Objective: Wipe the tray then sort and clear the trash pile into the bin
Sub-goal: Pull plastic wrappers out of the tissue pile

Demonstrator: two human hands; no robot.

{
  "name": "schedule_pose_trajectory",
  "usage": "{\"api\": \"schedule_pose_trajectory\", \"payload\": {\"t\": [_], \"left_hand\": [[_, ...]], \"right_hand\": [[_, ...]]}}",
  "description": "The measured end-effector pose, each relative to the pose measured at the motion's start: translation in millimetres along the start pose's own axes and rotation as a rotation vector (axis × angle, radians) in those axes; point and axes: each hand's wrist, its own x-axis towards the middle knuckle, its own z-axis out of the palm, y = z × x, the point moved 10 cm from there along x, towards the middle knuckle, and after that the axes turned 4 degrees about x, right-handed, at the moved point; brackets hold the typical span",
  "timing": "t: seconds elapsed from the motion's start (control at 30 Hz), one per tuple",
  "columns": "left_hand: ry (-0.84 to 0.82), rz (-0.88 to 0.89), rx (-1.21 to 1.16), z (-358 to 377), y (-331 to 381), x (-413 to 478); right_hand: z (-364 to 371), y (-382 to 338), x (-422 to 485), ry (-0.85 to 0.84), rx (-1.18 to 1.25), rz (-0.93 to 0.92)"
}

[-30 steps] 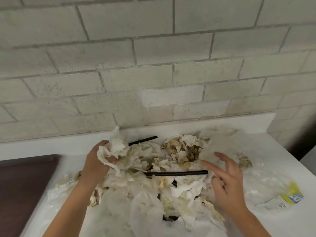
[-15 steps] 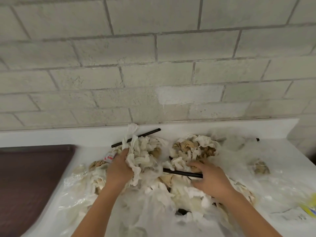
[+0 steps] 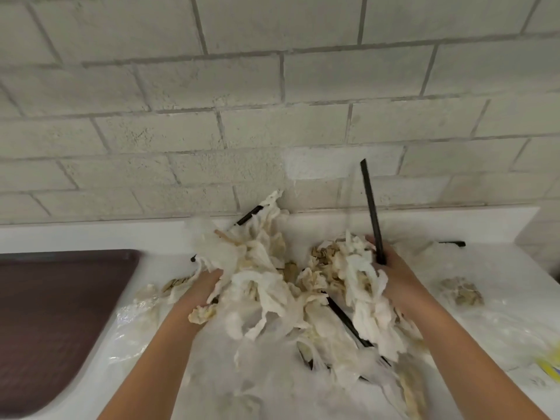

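Observation:
A trash pile of crumpled white and stained paper napkins, clear plastic and black straws lies on the white counter. My left hand grips a bunch of napkins at the pile's left side. My right hand holds napkins together with a black straw that sticks up almost upright in front of the wall. Another black straw lies slanted in the pile. The dark brown tray sits at the left on the counter. The bin is not in view.
A brick wall rises right behind the counter. A stained napkin wad and clear plastic film lie to the right, a yellow wrapper at the right edge. A black straw lies near the back right.
Both hands have closed on the pile and lifted handfuls of napkins. The straw that lay flat under my right hand now stands upright in it.

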Motion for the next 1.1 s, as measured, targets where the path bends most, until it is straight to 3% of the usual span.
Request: {"api": "schedule_pose_trajectory", "payload": {"t": [0.13,0.23,0.3,0.43,0.53,0.6,0.7,0.8,0.93,1.1], "left_hand": [[-0.038,0.12,-0.042,5.5,29.1,-20.2],[-0.011,0.176,-0.244,-4.5,35.4,-31.9],[0.046,0.13,-0.328,-17.8,29.0,-34.4],[-0.019,0.264,-0.318,-27.9,33.5,-40.2],[-0.031,0.337,-0.39,-34.6,35.7,-40.4],[-0.009,0.392,-0.415,-40.8,45.3,-48.6],[0.078,0.318,-0.469,-50.8,35.7,-43.1],[0.249,0.149,-0.135,-64.8,20.4,-35.9],[0.323,0.396,0.23,-60.6,77.1,-56.0],[0.354,0.317,0.27,-63.9,94.6,-48.7]], "right_hand": [[-7.7,2.6,8.3,0.056,-0.366,-0.065],[-18.3,-1.3,8.2,0.13,-0.39,-0.154],[-20.7,-8.3,3.4,0.15,-0.301,-0.202],[-28.8,-4.0,-1.9,0.179,0.066,-0.129],[-9.1,-9.3,-0.7,-0.147,0.595,-0.068],[-6.1,-28.4,-8.3,-0.263,0.619,-0.189],[-22.1,-31.6,-9.8,-0.128,0.424,-0.251],[-21.5,-16.7,-2.0,-0.061,0.307,-0.144],[-27.9,-22.1,-8.8,0.063,0.015,-0.167],[-51.0,-50.9,-12.7,0.185,0.072,-0.256]]}}
